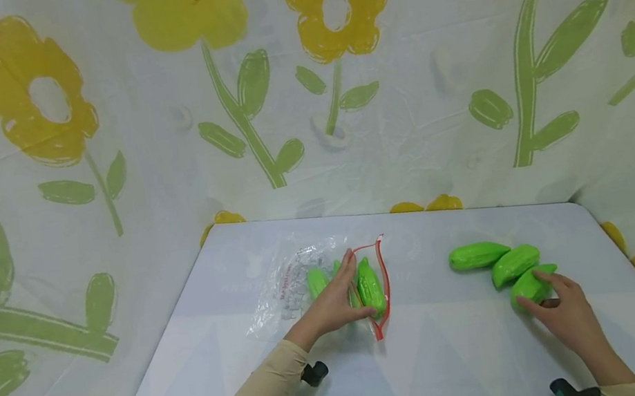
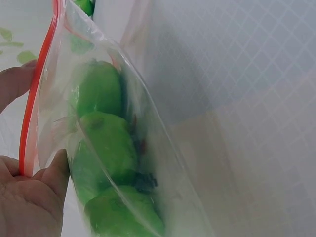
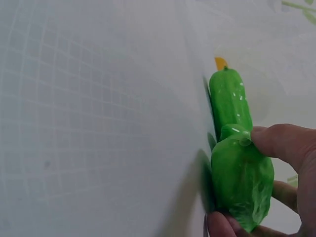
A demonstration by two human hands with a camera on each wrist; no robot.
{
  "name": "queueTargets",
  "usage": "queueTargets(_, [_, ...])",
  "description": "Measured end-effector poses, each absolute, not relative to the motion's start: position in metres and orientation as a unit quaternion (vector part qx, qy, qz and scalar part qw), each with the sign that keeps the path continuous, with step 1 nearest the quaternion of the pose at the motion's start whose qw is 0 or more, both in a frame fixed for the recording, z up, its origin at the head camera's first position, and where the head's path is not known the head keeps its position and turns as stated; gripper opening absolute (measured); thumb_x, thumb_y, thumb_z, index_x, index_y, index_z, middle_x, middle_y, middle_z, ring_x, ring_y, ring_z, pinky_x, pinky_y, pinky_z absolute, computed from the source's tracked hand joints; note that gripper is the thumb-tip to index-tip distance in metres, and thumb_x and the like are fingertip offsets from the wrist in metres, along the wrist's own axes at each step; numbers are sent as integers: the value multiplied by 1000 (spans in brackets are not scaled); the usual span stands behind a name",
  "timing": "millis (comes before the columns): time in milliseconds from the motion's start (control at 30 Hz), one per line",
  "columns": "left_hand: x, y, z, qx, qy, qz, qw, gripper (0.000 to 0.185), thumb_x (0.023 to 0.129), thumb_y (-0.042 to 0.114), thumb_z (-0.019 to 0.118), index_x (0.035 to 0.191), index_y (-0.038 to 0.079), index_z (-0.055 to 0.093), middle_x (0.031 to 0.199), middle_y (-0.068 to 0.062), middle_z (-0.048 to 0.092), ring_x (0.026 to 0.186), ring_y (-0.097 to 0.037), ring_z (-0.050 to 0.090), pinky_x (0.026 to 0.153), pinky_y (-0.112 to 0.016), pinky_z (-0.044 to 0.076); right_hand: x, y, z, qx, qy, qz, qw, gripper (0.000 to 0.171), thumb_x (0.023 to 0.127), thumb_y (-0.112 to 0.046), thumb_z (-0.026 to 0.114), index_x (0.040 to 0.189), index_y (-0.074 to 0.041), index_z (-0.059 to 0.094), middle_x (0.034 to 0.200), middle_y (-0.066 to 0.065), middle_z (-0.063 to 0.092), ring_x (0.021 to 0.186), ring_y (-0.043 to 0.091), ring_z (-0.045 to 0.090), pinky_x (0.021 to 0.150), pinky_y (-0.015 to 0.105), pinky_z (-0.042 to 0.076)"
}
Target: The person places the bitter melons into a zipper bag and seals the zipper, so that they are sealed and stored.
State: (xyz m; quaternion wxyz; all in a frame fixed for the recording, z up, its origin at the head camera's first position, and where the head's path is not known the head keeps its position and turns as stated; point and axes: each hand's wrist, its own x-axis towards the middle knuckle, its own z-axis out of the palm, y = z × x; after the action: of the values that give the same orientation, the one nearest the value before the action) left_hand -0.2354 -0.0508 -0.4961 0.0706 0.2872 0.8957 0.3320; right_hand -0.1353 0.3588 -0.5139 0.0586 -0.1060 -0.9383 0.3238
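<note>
On the left, my left hand (image 1: 335, 300) holds the mouth of a clear zip bag (image 1: 274, 296), with its thumb and fingers on the plastic beside the red zip strip (image 2: 30, 113). Several bright green toy vegetables (image 2: 101, 143) lie in the bag; one bumpy, long one (image 1: 370, 287) shows near the mouth. Over on the right, my right hand (image 1: 567, 314) grips a rounded, glossy green toy vegetable (image 3: 242, 177) with a short stem, thumb and fingers on opposite sides. Just behind it are another plump green one (image 1: 516, 264) and a longer green one (image 1: 478, 255).
The pale table (image 1: 439, 360) has a triangle pattern, and its far edge runs close to a flower-print curtain (image 1: 416, 69). Dark wrist-camera parts show below the left forearm (image 1: 314, 374) and at the right wrist (image 1: 574, 393).
</note>
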Motion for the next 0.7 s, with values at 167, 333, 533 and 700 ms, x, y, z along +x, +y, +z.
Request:
queueTargets(167, [-235,-50,-495,289,895,334,69,113,72,46,76,150,15,-1,156,3,-8,141,-17,7,110,-39,25,-134,358,-515,-84,-940,328,45,83,83,-49,64,139,4,34,135,38,25,90,35,58,59,24,48])
queueTargets(333, [-235,-51,-496,290,897,327,66,113,72,48,75,150,11,1,156,0,-7,142,-20,8,110,-40,25,-133,353,-517,-79,-938,338,15,84,83,-54,61,142,-1,33,139,36,20,92,33,56,60,24,48])
queueTargets(533, [-235,-51,-496,292,895,330,66,113,72,48,75,150,9,2,156,0,-7,141,-20,8,110,-40,26,-130,337,-518,-63,-938,341,8,81,82,-54,61,142,-6,36,142,34,18,92,29,58,63,23,48])
queueTargets(700, [-235,-50,-496,292,894,334,68,113,72,47,75,150,11,1,156,0,-7,142,-19,8,110,-40,26,-132,326,-521,-26,-938,345,17,74,80,-51,65,139,-12,42,143,28,24,92,25,60,66,21,49])
